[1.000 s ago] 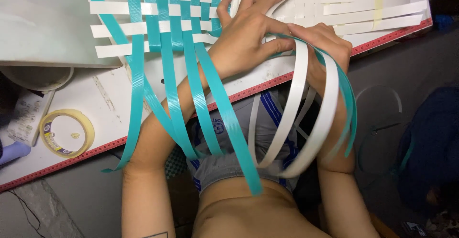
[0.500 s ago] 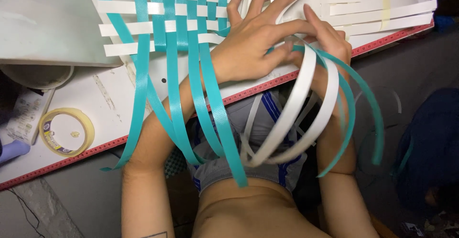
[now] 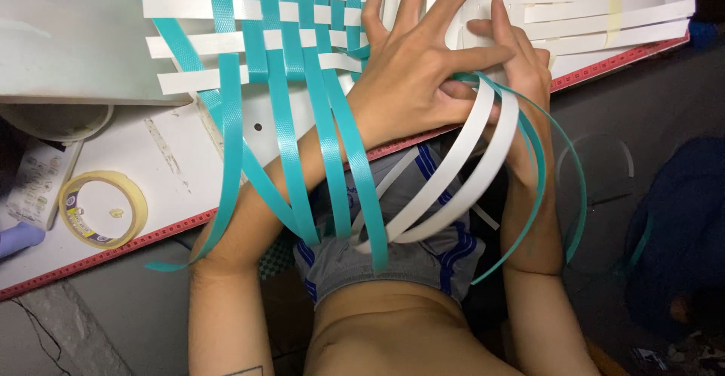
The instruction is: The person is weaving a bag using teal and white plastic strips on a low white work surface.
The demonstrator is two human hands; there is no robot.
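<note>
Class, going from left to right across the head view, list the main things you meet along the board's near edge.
Roll of yellow tape → hanging teal strips → left hand → looped white strips → right hand.

Bare arms and torso, no sleeves; left hand [image 3: 411, 81] and right hand [image 3: 521, 81] ungloved, ringless; grey shorts [image 3: 393, 259] with blue side stripes.

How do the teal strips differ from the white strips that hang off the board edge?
The teal strips hang nearly straight down over the left forearm; the white strips bend in a wide loop toward the right hand. The teal ones are woven into the mat; the white ones pass under the left hand. Both are flat, glossy bands.
</note>
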